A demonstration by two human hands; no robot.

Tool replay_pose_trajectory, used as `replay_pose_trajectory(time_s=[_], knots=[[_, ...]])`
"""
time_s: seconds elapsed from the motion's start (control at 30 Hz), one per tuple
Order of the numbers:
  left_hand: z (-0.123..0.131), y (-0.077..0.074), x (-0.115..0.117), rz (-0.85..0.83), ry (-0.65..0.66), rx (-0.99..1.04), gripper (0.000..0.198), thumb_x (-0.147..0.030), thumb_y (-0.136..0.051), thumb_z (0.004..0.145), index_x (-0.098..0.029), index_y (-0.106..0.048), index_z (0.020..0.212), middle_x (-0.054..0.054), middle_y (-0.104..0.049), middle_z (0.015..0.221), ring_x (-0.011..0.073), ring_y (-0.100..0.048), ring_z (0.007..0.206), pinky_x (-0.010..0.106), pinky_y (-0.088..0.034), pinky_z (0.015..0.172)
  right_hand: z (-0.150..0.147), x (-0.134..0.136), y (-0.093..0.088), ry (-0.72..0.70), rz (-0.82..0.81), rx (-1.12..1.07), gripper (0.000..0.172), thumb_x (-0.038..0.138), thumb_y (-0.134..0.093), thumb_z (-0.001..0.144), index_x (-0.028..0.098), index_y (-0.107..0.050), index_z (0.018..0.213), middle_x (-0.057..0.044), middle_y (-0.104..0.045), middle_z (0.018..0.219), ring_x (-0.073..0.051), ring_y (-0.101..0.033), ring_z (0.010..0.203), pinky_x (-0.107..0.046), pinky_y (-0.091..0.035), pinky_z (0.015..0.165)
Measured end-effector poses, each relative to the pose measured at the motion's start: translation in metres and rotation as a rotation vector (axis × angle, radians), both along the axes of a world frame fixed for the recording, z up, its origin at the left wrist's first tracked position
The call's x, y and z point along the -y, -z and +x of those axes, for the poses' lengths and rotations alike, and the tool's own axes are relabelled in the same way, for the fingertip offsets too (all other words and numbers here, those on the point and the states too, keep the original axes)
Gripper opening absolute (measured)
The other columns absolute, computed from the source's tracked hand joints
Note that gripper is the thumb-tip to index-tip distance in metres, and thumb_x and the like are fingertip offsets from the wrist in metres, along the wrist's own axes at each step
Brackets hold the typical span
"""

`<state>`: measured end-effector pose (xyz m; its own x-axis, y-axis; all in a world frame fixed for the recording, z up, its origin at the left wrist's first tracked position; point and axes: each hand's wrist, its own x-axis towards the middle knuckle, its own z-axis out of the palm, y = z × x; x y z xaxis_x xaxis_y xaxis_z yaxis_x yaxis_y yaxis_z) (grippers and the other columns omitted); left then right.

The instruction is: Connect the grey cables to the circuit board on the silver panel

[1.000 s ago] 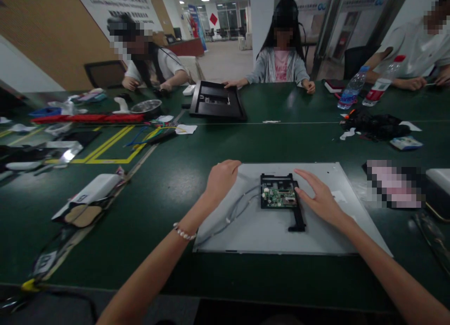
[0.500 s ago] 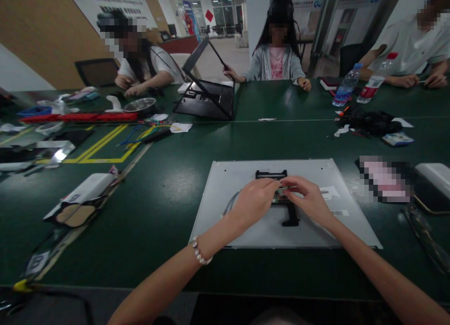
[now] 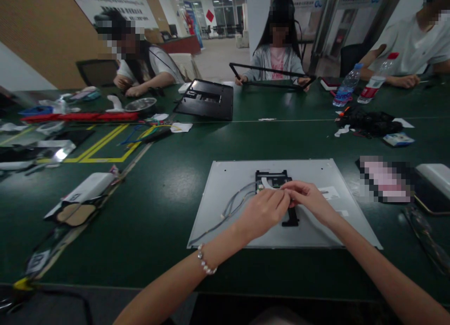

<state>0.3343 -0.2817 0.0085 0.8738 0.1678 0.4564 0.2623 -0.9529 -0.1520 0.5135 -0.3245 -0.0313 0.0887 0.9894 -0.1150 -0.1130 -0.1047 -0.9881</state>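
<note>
A grey metal panel (image 3: 228, 184) lies flat on the green table (image 3: 168, 175) in front of me. A black bracket (image 3: 272, 177) with a small circuit board sits at its middle, mostly hidden by my hands. My left hand (image 3: 262, 212) and my right hand (image 3: 309, 198) meet over the board, fingers curled and pinched together on it. What the fingertips grip is hidden. Grey cables (image 3: 235, 205) trail from the bracket to the left across the panel.
Three other people sit at the far side; the middle one holds a black frame (image 3: 272, 79) above the table, next to a black back cover (image 3: 207, 100). Two water bottles (image 3: 346, 88), black cables (image 3: 369, 121), a white device (image 3: 87, 189), a metal bowl (image 3: 142, 104) lie around.
My left hand moved from the panel's left edge to the board and met my right hand; both slid slightly nearer to me. The person opposite lifted a black frame off the back cover.
</note>
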Motion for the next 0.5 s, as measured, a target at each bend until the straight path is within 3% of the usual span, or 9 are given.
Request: replay_pose_trajectory(time_s=[0.33, 0.5], knots=[[-0.004, 0.006, 0.004, 0.073, -0.009, -0.053, 0.021, -0.006, -0.042, 0.095, -0.007, -0.061, 0.104, 0.011, -0.065, 0.089, 0.0183, -0.064, 0.081, 0.032, -0.053, 0.071, 0.002, -0.001, 0.011, -0.006, -0.006, 0.011, 0.021, 0.038, -0.075, 0.071, 0.021, -0.072, 0.083, -0.001, -0.069, 0.073, -0.015, -0.063, 0.065, -0.029, -0.054, 0.060], [-0.023, 0.004, -0.002, 0.099, -0.085, -0.001, 0.021, -0.006, -0.042, 0.094, -0.008, -0.060, 0.105, 0.012, -0.066, 0.092, 0.0186, -0.064, 0.082, 0.032, -0.054, 0.073, 0.009, -0.004, 0.012, 0.038, 0.011, 0.074, 0.024, 0.040, -0.075, 0.071, 0.021, -0.071, 0.086, -0.001, -0.069, 0.074, -0.015, -0.062, 0.062, -0.029, -0.054, 0.057]])
